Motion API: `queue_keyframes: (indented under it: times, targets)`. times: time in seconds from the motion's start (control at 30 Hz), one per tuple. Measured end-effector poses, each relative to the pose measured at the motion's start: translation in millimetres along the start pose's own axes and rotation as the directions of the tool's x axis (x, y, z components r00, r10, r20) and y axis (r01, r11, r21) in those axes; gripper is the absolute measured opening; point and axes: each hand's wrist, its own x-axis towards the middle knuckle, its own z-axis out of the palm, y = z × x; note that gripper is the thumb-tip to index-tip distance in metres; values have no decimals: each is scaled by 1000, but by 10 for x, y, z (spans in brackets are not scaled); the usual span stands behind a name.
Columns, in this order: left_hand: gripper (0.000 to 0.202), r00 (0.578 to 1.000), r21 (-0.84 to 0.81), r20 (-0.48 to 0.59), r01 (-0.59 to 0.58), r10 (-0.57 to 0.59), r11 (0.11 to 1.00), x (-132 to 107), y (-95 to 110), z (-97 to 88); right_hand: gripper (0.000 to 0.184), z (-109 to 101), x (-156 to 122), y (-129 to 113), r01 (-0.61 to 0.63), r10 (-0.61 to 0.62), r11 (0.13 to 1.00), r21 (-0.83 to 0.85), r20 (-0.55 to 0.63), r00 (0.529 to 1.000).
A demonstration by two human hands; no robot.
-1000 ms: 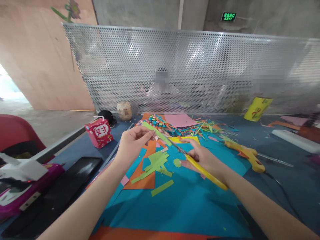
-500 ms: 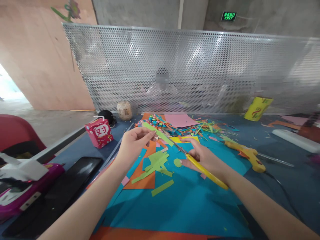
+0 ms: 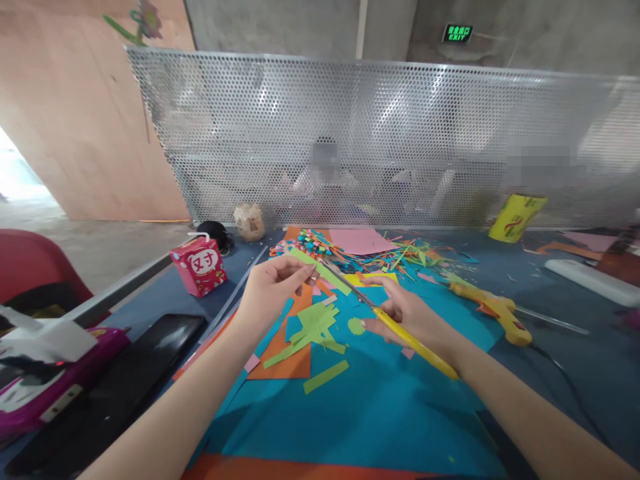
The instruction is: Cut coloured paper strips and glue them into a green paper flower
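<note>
Between thumb and fingers, my left hand pinches a light green paper strip, held up above the table. My right hand grips yellow-handled scissors, whose metal blades reach up to the strip's edge; I cannot tell whether they bite into it. Below lie a pile of green paper strips, a single green strip and a small round green piece with a jagged edge by my right fingertips. They rest on blue paper and orange paper.
Colourful paper scraps and pink paper lie at the back. A yellow glue gun with a cord is on the right. Left are a red drink carton, a black phone and a purple power strip. A perforated metal screen stands behind.
The green strip and my left hand have shifted very slightly to the right. The scissor blades look nearer together and reach further up along the strip.
</note>
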Motion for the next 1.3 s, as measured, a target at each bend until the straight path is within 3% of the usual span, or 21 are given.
queue_keyframes:
  times: [0.63, 1.3]
  targets:
    - [13, 1000, 27, 11, 2, -3, 1000, -2, -9, 7, 58, 12, -6, -24, -6, 1, 997, 71, 74, 997]
    - [18, 1000, 58, 28, -5, 3, 998, -13, 0, 12, 58, 12, -9, -34, 14, -14, 1000, -13, 23, 1000]
